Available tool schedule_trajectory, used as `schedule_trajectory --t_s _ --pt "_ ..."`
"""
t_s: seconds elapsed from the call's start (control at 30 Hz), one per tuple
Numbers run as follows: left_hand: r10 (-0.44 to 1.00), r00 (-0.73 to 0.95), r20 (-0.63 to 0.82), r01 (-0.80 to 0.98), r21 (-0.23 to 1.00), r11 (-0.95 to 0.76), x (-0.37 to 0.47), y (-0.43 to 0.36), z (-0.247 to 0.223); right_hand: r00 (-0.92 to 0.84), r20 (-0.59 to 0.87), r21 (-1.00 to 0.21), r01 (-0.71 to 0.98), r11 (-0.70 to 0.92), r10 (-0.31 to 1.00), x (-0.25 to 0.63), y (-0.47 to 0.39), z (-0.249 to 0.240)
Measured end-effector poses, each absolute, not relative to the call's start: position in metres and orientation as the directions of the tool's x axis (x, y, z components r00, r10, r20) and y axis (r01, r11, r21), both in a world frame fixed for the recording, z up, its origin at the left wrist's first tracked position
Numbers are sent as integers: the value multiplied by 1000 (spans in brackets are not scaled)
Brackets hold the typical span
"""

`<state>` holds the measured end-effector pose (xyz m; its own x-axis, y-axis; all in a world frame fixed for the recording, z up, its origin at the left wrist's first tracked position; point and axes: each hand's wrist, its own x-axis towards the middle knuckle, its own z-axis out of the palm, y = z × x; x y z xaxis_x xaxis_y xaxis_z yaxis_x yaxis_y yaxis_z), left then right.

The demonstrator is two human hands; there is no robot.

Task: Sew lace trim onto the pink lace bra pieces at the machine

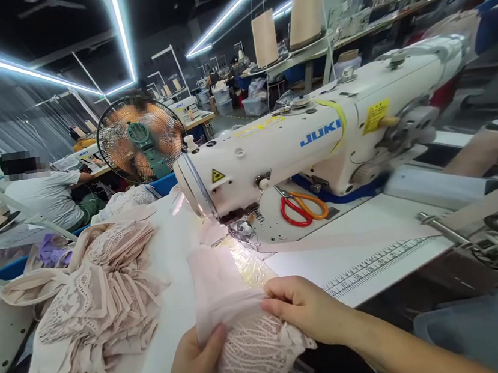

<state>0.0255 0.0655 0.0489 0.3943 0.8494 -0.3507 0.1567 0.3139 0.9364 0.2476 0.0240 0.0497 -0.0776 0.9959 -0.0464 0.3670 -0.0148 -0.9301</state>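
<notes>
Left hand (194, 369) and right hand (303, 310) both grip lace piece (251, 355) at desk (374, 244) front edge, before sewing machine (315, 136). Lace pile (99, 295) left. Scissors (301, 207) on machine bed.

Pale pink lace piece (251, 349); white sewing machine (315, 136); red-orange scissors (301, 205).

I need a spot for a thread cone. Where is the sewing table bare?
Bare: the white table between the scissors and the printed ruler. Crowded: left, under the lace pile, and around the needle, where both hands hold fabric.
</notes>
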Motion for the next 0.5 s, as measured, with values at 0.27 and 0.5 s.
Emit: schedule_trajectory --t_s 0.27,0.5 --pt "833 409 -372 12 916 402 25 67 49 407 25 -591 742 -315 913 353 72 69" --pt "849 401 -344 -47 918 394 28 61 55 485 -174 -411 755 -511 857 380 108 69"
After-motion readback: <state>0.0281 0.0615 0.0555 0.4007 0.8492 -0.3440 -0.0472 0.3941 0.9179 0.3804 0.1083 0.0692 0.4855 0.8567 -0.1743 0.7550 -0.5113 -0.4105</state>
